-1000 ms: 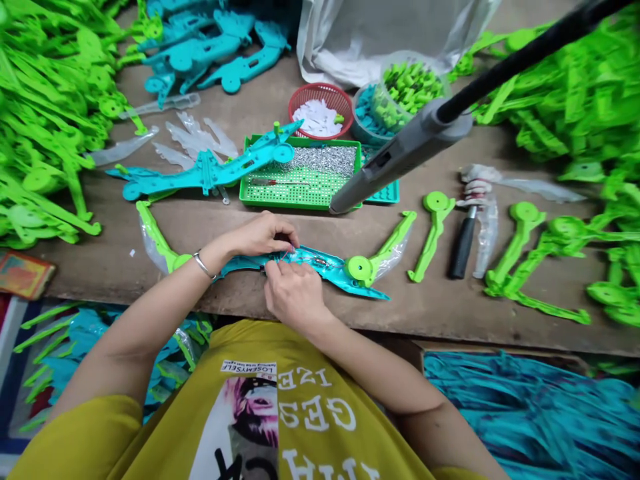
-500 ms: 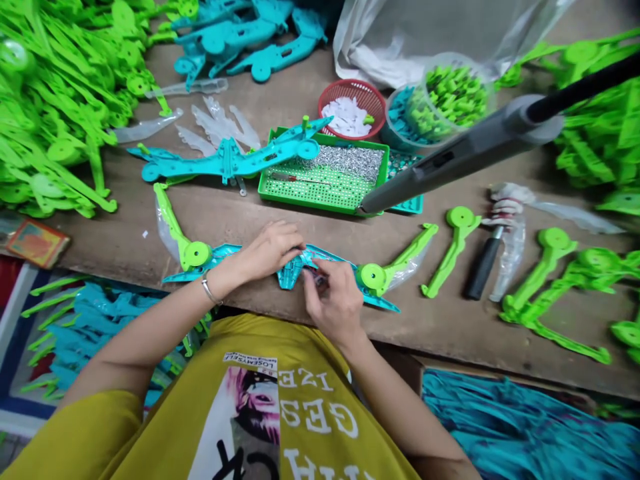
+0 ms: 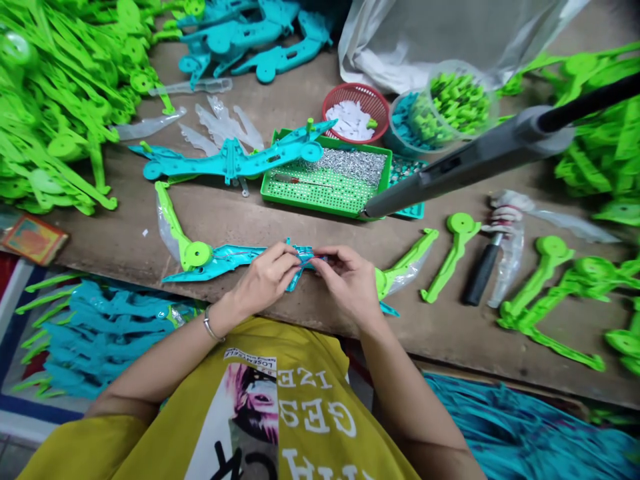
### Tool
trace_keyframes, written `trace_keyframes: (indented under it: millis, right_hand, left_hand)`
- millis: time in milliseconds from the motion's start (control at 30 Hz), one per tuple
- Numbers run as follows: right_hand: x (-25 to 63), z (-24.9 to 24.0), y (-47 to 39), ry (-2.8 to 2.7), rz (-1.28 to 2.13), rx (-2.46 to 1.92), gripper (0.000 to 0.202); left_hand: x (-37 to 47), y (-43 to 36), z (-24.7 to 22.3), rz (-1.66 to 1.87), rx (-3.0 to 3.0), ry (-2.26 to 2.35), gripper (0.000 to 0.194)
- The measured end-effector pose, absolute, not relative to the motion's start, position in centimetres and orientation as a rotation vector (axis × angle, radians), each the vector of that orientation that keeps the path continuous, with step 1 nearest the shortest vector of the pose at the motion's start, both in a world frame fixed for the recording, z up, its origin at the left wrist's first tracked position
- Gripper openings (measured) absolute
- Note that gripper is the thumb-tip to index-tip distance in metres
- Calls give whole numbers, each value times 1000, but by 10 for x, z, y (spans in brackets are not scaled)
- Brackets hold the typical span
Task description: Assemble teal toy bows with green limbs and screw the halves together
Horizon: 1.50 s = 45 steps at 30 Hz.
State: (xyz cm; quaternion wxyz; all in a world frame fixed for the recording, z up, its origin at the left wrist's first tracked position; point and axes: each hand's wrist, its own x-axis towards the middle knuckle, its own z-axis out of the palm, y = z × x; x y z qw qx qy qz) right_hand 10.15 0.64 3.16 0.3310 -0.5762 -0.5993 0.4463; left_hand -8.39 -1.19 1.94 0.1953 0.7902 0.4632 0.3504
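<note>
A long blue plastic frame [image 3: 235,261] lies near the table's front edge, with a green arm [image 3: 173,223] at its left end and another green arm [image 3: 407,267] at its right end. Thin wire runs along its left half. Over the middle of the frame, my left hand [image 3: 273,273] has thumb and fingertips pinched together on thin reddish wire [image 3: 305,259]. Just to the right, my right hand [image 3: 350,280] is closed in a pinch at the other side of the wire, with a small dark item partly hidden between the fingers.
Behind lie a second blue frame [image 3: 200,163], a green tray [image 3: 300,193] of screws, a red basket [image 3: 373,103] and tubs. A grey electric screwdriver [image 3: 450,157] hangs at the right. A black-handled hammer [image 3: 483,270] and green parts lie right; a green heap [image 3: 55,100] is left.
My left hand has moved down and turned inward, uncovering more of the frame's left half. My right hand has shifted slightly right and up. Thin wire now shows between the hands.
</note>
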Motion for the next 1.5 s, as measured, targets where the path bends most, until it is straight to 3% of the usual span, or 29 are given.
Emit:
trace_keyframes:
  millis: [300, 433, 633, 833, 1000, 1267, 1500]
  right_hand:
    - [112, 41, 37, -1835, 1318, -1430, 30]
    - [116, 47, 43, -1994, 1312, -1439, 19]
    - [114, 48, 44, -2005, 1315, -1456, 19]
    - [110, 47, 49, -2046, 1222, -1490, 15]
    - [108, 43, 54, -1914, 1310, -1487, 33]
    - [103, 41, 55, -1764, 1463, -1437, 43]
    - [106, 56, 52, -2093, 1208, -1545, 38]
  left_hand:
    - [-73, -18, 20, 1105, 2140, 1338, 12]
    - [-67, -22, 20, 1119, 2155, 1377, 13]
    - [-62, -27, 16, 1097, 2138, 1381, 10]
    - [-72, -19, 13, 969, 2215, 1228, 21]
    - [-70, -11, 10, 903, 2261, 1282, 23]
    - [-58, -7, 13, 848, 2220, 1497, 19]
    - [-55, -4, 8, 879, 2178, 1657, 12]
